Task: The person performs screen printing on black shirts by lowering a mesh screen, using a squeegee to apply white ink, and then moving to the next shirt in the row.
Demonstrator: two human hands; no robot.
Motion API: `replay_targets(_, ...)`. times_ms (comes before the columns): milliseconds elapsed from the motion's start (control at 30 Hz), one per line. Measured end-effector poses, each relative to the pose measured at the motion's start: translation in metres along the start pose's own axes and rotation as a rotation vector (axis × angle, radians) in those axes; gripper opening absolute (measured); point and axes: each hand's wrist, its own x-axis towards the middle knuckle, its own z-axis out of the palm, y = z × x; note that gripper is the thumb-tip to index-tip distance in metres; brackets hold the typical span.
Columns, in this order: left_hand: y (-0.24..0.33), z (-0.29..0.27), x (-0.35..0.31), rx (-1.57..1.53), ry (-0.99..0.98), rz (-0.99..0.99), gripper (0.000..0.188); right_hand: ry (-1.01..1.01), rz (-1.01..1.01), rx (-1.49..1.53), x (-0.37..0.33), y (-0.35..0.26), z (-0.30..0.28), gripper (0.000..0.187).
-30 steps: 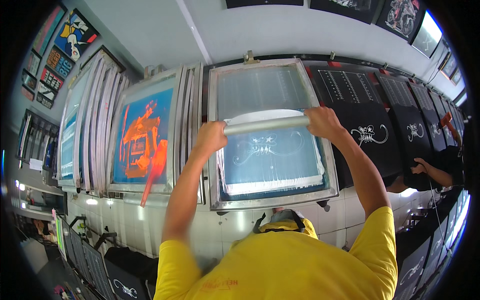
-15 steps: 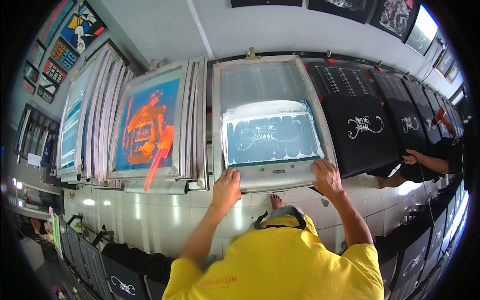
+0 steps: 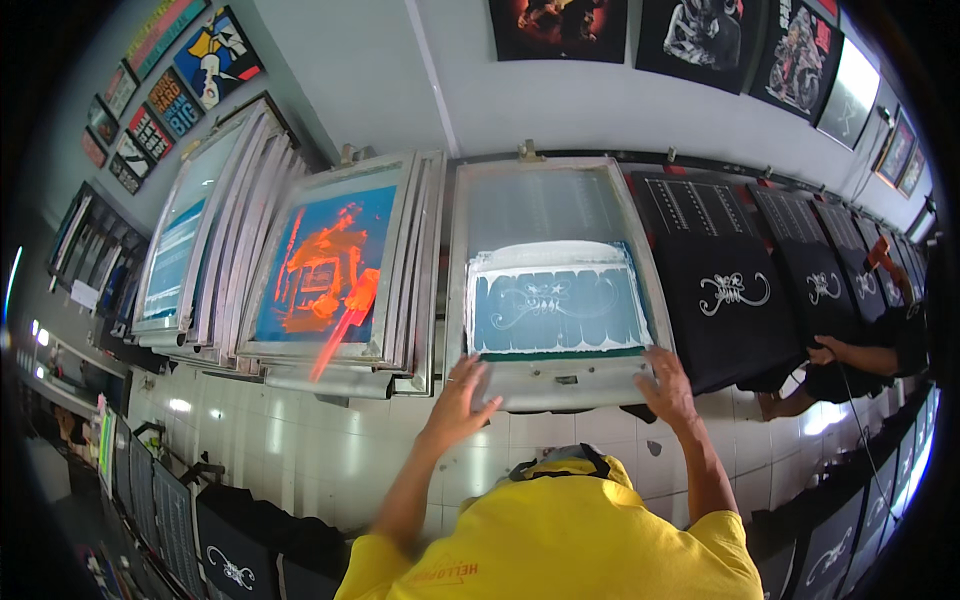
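Observation:
In front of me a metal-framed printing screen (image 3: 530, 394) lies flat on the rail. White ink (image 3: 545, 256) rims its blue stencil area (image 3: 560, 320), which shows a curling ornament with stars. My left hand (image 3: 460, 405) is at the near left corner of the frame, thumb and fingers apart. At the near right corner is my right hand (image 3: 668, 390), its fingers spread too. Neither hand grips the frame; whether fingertips still touch it I cannot tell. Just right of the screen, a black shirt (image 3: 725, 335) bears a white ornament print (image 3: 735, 293).
Left stands a stack of framed screens (image 3: 222, 240); a screen smeared with orange ink (image 3: 375, 235) carries an orange-red squeegee (image 3: 345, 330). More printed black shirts (image 3: 822, 310) run along the rail. A co-worker's hand (image 3: 825, 350) is at the right. Black garments (image 3: 235, 540) line the row behind me.
Both hands have let go of the frame's near corners and their fingers have opened. My view has shifted, so the scene sits lower and further right in the picture.

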Motion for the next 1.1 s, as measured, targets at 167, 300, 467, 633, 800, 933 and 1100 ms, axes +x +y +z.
replay_targets(167,-0.052,0.022,0.016,0.154,0.160,-0.481,0.039,0.125,0.465,-0.058,0.005,0.068,0.015,0.034)
replay_targets(300,-0.051,0.020,0.030,0.291,0.034,-0.662,0.026,0.091,0.673,0.155,0.023,0.075,0.022,0.028)
replay_targets(467,-0.058,0.031,0.044,0.272,0.164,-0.713,0.015,0.235,0.706,0.161,0.028,0.098,0.052,0.028)
replay_targets(633,-0.063,0.029,0.047,0.240,0.272,-0.699,0.015,0.224,0.730,0.149,0.032,0.107,0.058,0.031)
replay_targets(800,-0.059,0.028,0.043,0.258,0.370,-0.686,0.013,0.223,0.657,0.184,0.034,0.118,0.064,0.029)
replay_targets(933,-0.055,0.022,0.046,0.222,0.426,-0.725,0.012,0.232,0.565,0.317,0.031,0.114,0.056,0.021)
replay_targets(1100,-0.037,0.012,0.034,0.073,0.572,-0.707,0.034,0.283,0.453,0.284,0.020,0.128,0.050,0.024)
